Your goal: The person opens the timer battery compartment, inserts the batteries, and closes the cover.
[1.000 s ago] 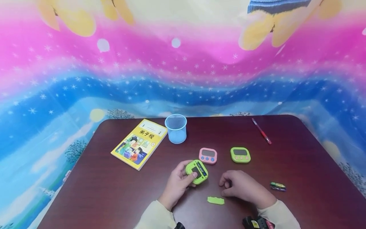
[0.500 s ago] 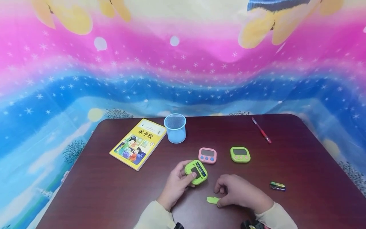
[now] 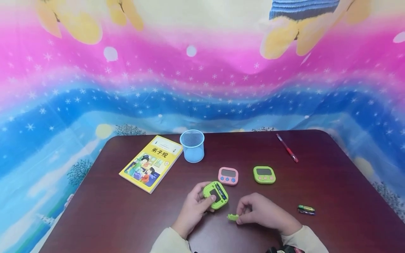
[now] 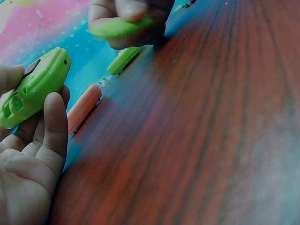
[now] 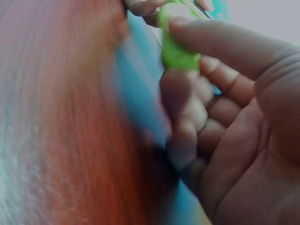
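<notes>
My left hand grips a green digital timer, thumb across its back. The back faces up with its battery slot uncovered, and a dark battery lies in the slot. To the right, my right hand pinches a small green battery cover between thumb and fingers, held just off the table. In the left wrist view the cover hangs apart from the timer. The right wrist view is blurred, with the cover under the thumb.
A pink timer and another green timer lie beyond the hands. Two batteries sit at the right. Farther back are a yellow book, a blue mesh pen cup and a red pen on the brown table.
My right hand has moved left to the battery cover, pinched it and lifted it from the table. The left hand has stayed nearly still with the timer.
</notes>
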Demonstrator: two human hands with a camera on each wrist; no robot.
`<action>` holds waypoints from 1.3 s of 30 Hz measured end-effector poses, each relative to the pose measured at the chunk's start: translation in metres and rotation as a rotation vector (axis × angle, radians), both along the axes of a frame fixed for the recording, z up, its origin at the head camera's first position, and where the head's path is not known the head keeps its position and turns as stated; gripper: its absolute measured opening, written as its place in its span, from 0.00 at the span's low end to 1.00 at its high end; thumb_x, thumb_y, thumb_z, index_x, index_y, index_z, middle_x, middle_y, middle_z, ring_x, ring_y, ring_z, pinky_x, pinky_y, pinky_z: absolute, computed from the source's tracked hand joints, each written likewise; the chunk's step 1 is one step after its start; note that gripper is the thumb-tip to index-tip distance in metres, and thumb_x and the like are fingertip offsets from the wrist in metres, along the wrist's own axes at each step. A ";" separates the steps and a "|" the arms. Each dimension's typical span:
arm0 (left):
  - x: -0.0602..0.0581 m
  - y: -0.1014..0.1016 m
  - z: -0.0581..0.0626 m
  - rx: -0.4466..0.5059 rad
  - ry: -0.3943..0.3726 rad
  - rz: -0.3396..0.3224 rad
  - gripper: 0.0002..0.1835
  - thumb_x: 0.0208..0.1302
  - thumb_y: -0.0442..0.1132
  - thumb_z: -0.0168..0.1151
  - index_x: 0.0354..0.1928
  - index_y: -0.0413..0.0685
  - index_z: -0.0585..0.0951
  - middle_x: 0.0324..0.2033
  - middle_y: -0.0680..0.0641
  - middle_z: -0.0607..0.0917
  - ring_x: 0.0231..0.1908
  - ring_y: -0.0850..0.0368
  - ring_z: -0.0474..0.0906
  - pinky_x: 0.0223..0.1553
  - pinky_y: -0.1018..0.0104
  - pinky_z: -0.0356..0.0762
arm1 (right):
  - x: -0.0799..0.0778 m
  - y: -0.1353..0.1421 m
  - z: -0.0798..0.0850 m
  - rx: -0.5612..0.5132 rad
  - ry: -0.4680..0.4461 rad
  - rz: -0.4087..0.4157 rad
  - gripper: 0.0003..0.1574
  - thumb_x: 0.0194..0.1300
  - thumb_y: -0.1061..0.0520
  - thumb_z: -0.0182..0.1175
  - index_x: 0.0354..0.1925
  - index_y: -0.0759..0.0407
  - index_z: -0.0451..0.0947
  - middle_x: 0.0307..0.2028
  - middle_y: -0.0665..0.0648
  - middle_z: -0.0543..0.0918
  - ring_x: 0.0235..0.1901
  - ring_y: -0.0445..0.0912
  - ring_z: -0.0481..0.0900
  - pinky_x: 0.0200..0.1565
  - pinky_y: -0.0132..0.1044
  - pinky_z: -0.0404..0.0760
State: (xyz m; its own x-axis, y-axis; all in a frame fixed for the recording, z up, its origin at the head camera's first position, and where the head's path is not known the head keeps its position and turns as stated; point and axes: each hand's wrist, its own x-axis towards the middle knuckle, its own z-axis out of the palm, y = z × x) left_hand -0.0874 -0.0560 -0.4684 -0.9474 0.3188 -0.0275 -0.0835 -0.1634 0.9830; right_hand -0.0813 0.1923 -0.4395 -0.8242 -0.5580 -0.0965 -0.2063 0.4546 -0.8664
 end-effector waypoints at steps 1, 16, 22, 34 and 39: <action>0.000 0.000 0.000 0.001 0.002 -0.002 0.26 0.69 0.35 0.63 0.66 0.38 0.69 0.53 0.35 0.83 0.37 0.56 0.85 0.34 0.66 0.85 | -0.001 0.001 -0.002 -0.054 -0.037 -0.013 0.08 0.54 0.58 0.74 0.31 0.55 0.82 0.22 0.47 0.82 0.22 0.37 0.78 0.25 0.33 0.81; 0.000 0.000 -0.004 -0.012 0.040 -0.059 0.26 0.68 0.35 0.64 0.66 0.39 0.71 0.54 0.35 0.83 0.42 0.55 0.85 0.37 0.66 0.86 | -0.004 -0.003 -0.011 -0.456 -0.276 -0.203 0.20 0.69 0.63 0.62 0.48 0.82 0.75 0.32 0.66 0.86 0.29 0.49 0.88 0.36 0.44 0.89; 0.001 0.000 -0.004 -0.024 0.053 -0.067 0.26 0.68 0.33 0.64 0.66 0.39 0.72 0.56 0.35 0.82 0.49 0.50 0.85 0.46 0.61 0.85 | -0.003 -0.009 -0.012 -0.379 -0.158 -0.229 0.12 0.65 0.64 0.64 0.40 0.75 0.78 0.31 0.55 0.82 0.31 0.42 0.82 0.37 0.36 0.85; 0.003 0.001 -0.001 -0.028 0.056 -0.069 0.26 0.68 0.32 0.64 0.66 0.39 0.72 0.56 0.34 0.82 0.49 0.46 0.85 0.45 0.60 0.86 | -0.007 -0.009 -0.014 -0.322 -0.086 -0.418 0.13 0.65 0.59 0.66 0.46 0.65 0.82 0.24 0.54 0.79 0.25 0.41 0.76 0.26 0.31 0.77; 0.003 0.001 0.000 -0.016 0.054 -0.068 0.26 0.68 0.32 0.64 0.66 0.38 0.72 0.56 0.33 0.81 0.52 0.38 0.82 0.46 0.61 0.85 | -0.008 -0.008 -0.015 -0.356 -0.074 -0.477 0.12 0.59 0.65 0.69 0.43 0.68 0.82 0.29 0.55 0.82 0.23 0.39 0.74 0.24 0.30 0.74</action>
